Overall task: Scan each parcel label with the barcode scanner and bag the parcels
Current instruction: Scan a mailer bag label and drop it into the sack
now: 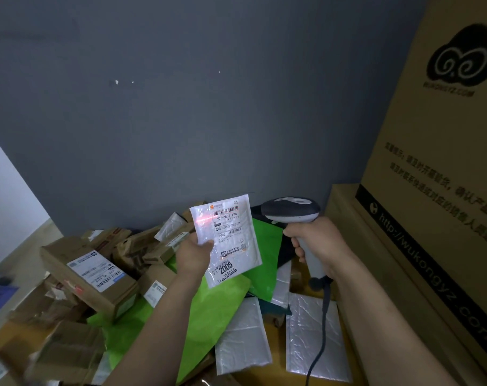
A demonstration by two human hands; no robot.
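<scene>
My left hand [193, 254] holds up a small white bubble-mailer parcel [231, 252] by its left edge, label side facing me. A red scan line glows across the top left of the label [228, 218], beside the barcode. My right hand [317, 243] grips the handle of a grey and white barcode scanner [291, 211], whose head points left at the parcel from a short distance. The scanner's dark cable [320, 330] hangs down past my right forearm.
A heap of brown cardboard parcels [92, 271] lies at the left. Green plastic mailers [208, 310] and white bubble mailers [314, 332] lie below my hands. Large printed cartons [431, 218] stand stacked at the right. A grey wall [181, 107] rises behind.
</scene>
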